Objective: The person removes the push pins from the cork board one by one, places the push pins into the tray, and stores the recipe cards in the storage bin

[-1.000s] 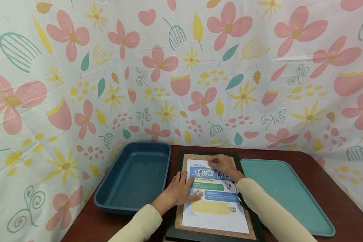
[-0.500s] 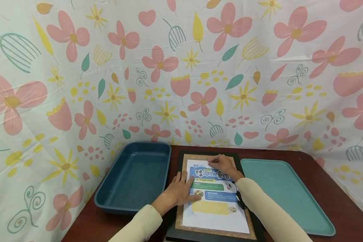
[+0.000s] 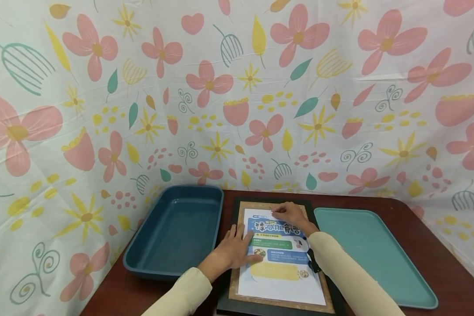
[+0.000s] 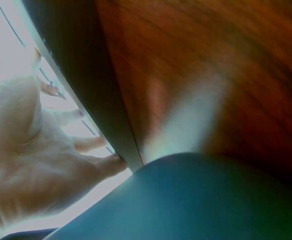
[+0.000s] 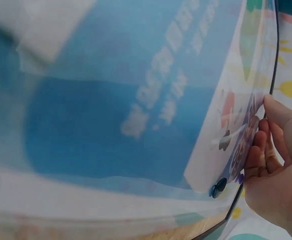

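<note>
Sheet (image 3: 280, 292), on board (image 3: 234, 283); long axis roughly twelve-to-six
My left hand (image 3: 233, 250) spread flat across nine o'clock edge; my right hand (image 3: 291, 216) nearer twelve o'clock edge, bunched; I cannot tell on what, if anything.

Observed a red-brown table (image 3: 426, 250) across the bottom of the frame, rounded at its far right corner. Found directly on it: lower left of centre, a deep dark-blue bin (image 3: 177, 239); lower centre, a black-edged brown board (image 3: 233, 289), lying flat; lower right, a shallow teal tray (image 3: 363, 245). Noted the board between bin and tray.
</note>
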A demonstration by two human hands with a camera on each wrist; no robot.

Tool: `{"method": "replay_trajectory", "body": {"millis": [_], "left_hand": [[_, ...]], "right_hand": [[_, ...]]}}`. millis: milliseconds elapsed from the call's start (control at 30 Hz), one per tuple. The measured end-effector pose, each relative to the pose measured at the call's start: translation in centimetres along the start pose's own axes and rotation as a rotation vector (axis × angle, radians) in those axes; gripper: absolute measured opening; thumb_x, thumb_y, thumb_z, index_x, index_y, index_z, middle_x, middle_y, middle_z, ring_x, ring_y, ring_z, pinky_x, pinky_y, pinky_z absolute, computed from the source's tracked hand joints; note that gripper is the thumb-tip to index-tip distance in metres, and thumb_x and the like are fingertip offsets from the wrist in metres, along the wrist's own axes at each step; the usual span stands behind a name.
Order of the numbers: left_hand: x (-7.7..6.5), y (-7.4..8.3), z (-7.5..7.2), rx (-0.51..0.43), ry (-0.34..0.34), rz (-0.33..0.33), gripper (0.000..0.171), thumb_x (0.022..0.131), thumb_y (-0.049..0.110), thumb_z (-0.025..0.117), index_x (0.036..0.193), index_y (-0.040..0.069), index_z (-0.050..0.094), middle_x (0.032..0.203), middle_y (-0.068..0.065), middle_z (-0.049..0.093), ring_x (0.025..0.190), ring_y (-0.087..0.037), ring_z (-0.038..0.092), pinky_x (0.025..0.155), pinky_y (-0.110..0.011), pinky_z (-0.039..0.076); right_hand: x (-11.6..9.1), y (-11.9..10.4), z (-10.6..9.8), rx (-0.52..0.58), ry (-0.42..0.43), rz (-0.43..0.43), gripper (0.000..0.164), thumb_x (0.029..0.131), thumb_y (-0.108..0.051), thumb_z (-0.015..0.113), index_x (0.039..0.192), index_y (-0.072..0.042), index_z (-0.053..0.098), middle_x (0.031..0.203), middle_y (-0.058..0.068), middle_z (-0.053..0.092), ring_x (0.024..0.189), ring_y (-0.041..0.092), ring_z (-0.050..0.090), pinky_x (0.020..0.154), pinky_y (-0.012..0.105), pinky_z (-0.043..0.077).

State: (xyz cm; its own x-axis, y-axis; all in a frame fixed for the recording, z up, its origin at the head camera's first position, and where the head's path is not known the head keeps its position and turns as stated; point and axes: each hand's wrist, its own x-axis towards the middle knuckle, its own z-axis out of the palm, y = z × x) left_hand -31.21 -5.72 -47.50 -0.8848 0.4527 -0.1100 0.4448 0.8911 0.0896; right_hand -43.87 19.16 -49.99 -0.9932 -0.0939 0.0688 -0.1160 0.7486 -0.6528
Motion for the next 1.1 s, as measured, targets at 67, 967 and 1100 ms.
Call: {"method": "replay_trajectory", "body": {"millis": [67,967,1100], "left_hand": [[0.05,-0.01,0.04,0.003,-0.004,-0.003,0.093,0.094,0.078,0.05,0.165,0.02,0.033,0.17,-0.014,0.02,0.156,-0.038,0.021,0.122,-0.05,0.03],[0.02,-0.01,0.2,0.009,0.0,-0.004,0.094,0.094,0.079,0.049,0.165,0.02,0.032,0.171,-0.015,0.019,0.157,-0.039,0.02,0.122,-0.05,0.03],[0.12,0.04,0.32,0.008,0.0,-0.006,0.094,0.094,0.079,0.049,0.165,0.021,0.032,0.171,-0.015,0.019,0.157,-0.039,0.019,0.122,-0.05,0.03]], "right_hand": [[-0.09,-0.08,-0.08,-0.004,-0.004,-0.005,0.018,0.096,-0.019,0.076,0.11,-0.008,0.081,0.11,0.01,0.075,0.091,0.022,0.065,0.095,0.048,0.052],[-0.49,-0.42,-0.59,0.015,-0.063,-0.038,0.017,0.098,-0.02,0.075,0.108,-0.008,0.081,0.104,0.007,0.075,0.086,0.02,0.062,0.089,0.042,0.053],[-0.52,-0.23,-0.55,0.018,-0.058,-0.025,0.016,0.098,-0.02,0.074,0.108,-0.009,0.081,0.104,0.006,0.074,0.087,0.019,0.062,0.091,0.041,0.053]]}}
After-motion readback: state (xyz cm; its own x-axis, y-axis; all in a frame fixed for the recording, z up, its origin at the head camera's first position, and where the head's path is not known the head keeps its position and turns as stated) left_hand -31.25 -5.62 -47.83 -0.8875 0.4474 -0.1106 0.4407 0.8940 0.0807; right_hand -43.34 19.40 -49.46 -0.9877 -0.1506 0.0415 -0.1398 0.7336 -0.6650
